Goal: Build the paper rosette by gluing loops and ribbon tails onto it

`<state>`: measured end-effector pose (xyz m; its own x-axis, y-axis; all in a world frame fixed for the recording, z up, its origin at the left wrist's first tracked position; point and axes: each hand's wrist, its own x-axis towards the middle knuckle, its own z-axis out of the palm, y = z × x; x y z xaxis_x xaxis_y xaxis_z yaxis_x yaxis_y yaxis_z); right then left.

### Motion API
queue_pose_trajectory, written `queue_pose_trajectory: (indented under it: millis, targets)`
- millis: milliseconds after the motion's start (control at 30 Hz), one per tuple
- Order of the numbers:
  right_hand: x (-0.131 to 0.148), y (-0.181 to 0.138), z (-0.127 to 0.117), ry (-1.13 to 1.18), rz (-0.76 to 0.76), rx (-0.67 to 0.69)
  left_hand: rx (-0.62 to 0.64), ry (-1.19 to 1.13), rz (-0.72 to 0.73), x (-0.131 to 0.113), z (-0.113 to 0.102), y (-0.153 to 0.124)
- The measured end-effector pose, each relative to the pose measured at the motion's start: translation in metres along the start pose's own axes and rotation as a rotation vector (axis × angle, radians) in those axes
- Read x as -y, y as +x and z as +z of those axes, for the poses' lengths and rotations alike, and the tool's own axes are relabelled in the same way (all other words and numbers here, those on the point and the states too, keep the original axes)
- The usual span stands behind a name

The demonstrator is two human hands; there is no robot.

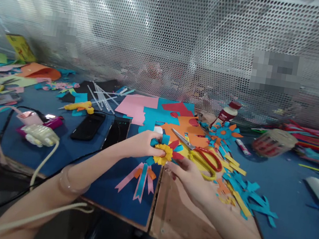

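Over the front of the table, my left hand [144, 145] is closed on a paper flower [163, 155] with a yellow ruffled centre and blue and red petals. My thumb presses on the yellow part. Beside the flower's right edge is my right hand [188, 176], its fingers bent and touching or very near the petals; whether it grips them is hard to see. Below the flower lies a paper ribbon tail [141, 181] in pink, blue and orange, with notched ends. Scissors [204, 159] with red and yellow handles rest just beyond my right hand.
Coloured paper sheets [137, 106] lie behind my hands. To the left are a yellow glue gun [81, 106], glue sticks [101, 96], two phones [88, 126] and a plug [40, 134] with cables. On the right are paper scraps [245, 189], a bottle [227, 113] and a jar [273, 142].
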<state>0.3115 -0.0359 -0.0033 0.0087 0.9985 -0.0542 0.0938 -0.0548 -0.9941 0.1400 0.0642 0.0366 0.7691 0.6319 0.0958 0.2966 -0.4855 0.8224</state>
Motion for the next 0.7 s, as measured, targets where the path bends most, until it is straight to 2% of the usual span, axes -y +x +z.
queue_pose_trajectory:
  millis: [267,500,700]
  targets:
    - [-0.004,0.003,0.007,0.112,-0.007,-0.132,-0.077,0.138,0.026,-0.004,0.004,0.000]
    - [-0.001,0.003,0.010,0.152,-0.086,-0.122,-0.125,0.138,0.021,-0.001,0.008,0.000]
    - [-0.001,0.002,0.014,0.173,-0.075,-0.207,-0.147,0.171,0.029,-0.002,0.013,-0.002]
